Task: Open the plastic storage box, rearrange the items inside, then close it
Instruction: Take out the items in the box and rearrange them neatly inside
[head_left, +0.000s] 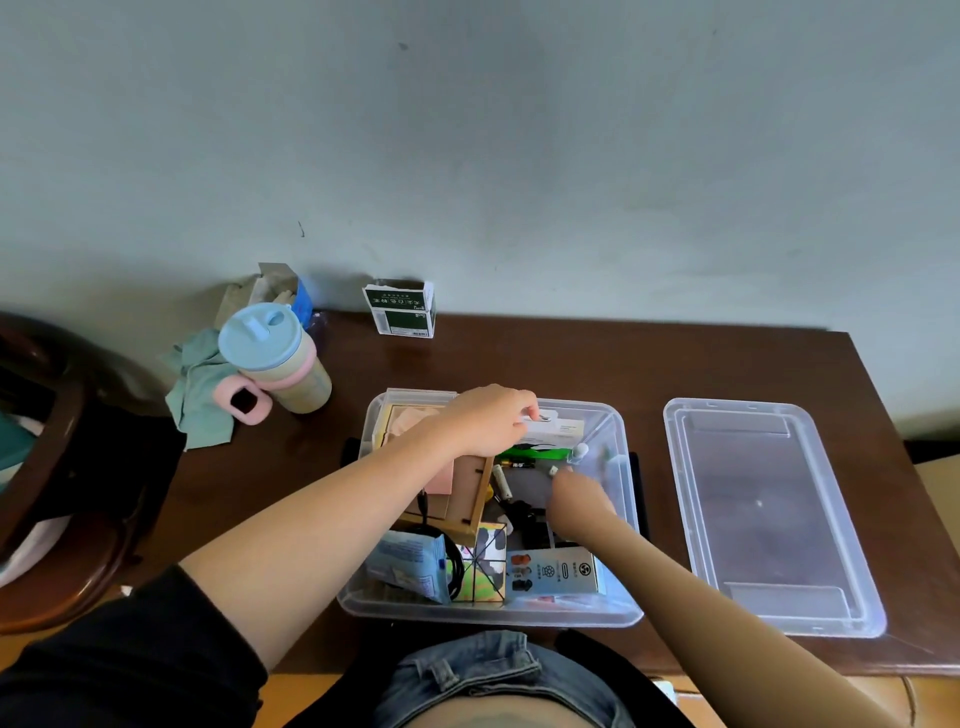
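The clear plastic storage box (631, 525) sits open on the dark wooden table, its lid (769, 514) lying flat to the right. My left hand (485, 418) reaches over the far end of the box and pinches a small white carton (558, 428). Down inside the box my right hand (579, 501) holds a small white piece (554, 471) at its fingertips, near a battery (500, 480) and a green item (540, 453). A wooden frame (470, 499), a blue packet (410, 564), a patterned cube (485, 564) and a printed white box (558, 571) fill the near part.
A blue-lidded cup with a pink handle (272, 358) and a teal cloth (200, 389) stand at the table's back left. A green and white carton (400, 309) and a torn blue box (291, 293) stand by the wall. A dark chair (57, 467) is at left.
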